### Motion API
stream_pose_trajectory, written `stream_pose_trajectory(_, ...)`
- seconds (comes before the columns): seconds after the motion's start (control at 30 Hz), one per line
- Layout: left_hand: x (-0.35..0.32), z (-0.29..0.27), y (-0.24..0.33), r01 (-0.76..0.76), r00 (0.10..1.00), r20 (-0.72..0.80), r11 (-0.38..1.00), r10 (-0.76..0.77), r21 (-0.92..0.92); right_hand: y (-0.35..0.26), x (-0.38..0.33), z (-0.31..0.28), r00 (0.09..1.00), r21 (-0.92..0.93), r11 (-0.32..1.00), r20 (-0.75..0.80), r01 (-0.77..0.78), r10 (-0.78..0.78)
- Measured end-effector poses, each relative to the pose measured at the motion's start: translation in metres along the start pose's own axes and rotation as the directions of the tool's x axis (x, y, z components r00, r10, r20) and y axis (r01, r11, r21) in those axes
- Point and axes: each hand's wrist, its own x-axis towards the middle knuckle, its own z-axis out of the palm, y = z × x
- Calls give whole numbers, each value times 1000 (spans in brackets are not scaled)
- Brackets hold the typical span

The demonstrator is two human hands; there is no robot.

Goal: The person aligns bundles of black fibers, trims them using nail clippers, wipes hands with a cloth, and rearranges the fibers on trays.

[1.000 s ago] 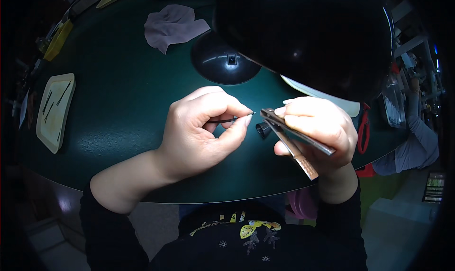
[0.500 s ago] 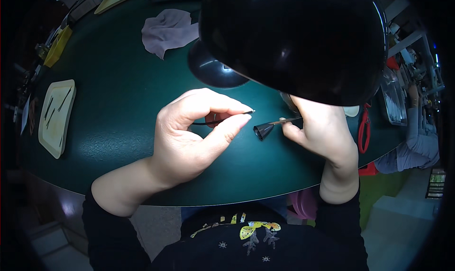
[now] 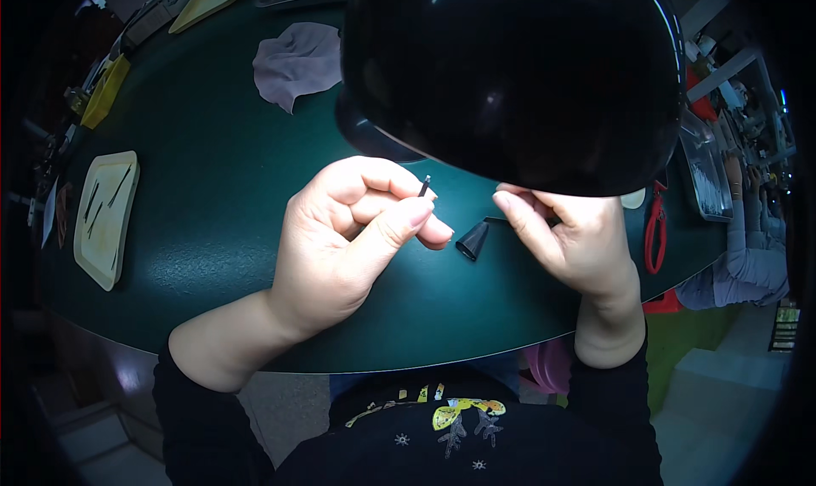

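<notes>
My left hand [image 3: 344,235] is closed in a pinch, holding a thin dark rod [image 3: 425,186] between thumb and fingers. The rod's small pale tip points upward; the rest is hidden in the hand. Opposite it, my right hand [image 3: 574,239] has its thumb and fingers drawn together, partly covered by the lamp's rim. What it holds, if anything, I cannot make out. Between the hands lies a small black cone-shaped piece [image 3: 473,241], wide hollow end toward me, with a thin dark stem running toward the right hand.
A large black lamp shade [image 3: 510,78] hangs low over the right hand. On the green table [image 3: 195,197] are a cream tray [image 3: 115,261] with several thin dark rods, a grey cloth [image 3: 297,65], red-handled pliers [image 3: 653,235] and a clear tray [image 3: 705,176]. Another person's sleeve [image 3: 748,269] shows at right.
My left hand has turned the rod from nearly level to upright. My right hand has rotated and its thumb has shifted up and left. The cone has barely moved.
</notes>
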Motion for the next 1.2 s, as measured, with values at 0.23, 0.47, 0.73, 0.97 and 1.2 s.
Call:
stream_pose_trajectory(0.23,1,2,-9,-36,999,31,994,40,-100,-7,-1,21,991,544,837,72,58,-115)
stream_pose_trajectory(0.47,-1,5,-10,-47,999,9,977,50,-206,-16,-3,32,974,764,628,223,-148,-43)
stream_pose_trajectory(0.73,14,-21,-24,-82,990,-115,997,83,9,12,4,16,998,309,950,-64,35,-16)
stream_pose_trajectory(0.97,70,-113,-44,-55,839,-209,460,502,886,66,14,-11,942,-276,945,-326,-176,81)
stream_pose_trajectory(1.2,115,-135,-68,91,935,-105,58,338,994,50,16,1,952,12,1000,-307,-17,20)
